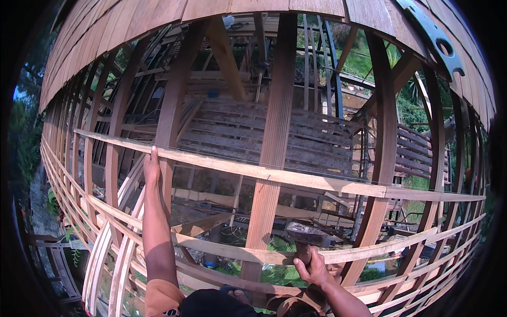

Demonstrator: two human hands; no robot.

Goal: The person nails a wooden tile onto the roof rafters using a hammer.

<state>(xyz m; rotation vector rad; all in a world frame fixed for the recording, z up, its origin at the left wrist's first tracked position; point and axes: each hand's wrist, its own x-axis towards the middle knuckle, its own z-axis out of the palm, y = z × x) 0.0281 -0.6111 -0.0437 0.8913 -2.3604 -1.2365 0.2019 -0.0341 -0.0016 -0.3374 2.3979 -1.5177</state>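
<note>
My left arm reaches far forward, and my left hand point(152, 165) grips a long pale wooden batten point(227, 165) near its left part. One finger or thumb shows at the batten's upper edge; the other fingers are hidden. This batten lies across several brown rafters point(273, 113), with a thin dark line running along its upper edge. Near the lower middle, my right hand point(312, 268) is closed around the handle of a hammer point(307, 234). The worn, blocky hammer head is raised above the fist, apart from the upper batten and close to a lower batten point(369, 254).
Overlapping wooden shingles point(222, 7) cover the roof at the top, with a blue-green handsaw point(435, 39) lying on them at upper right. Between the rafters open gaps drop to slatted planks point(264, 127) below. Loose pale strips point(108, 259) lean at lower left.
</note>
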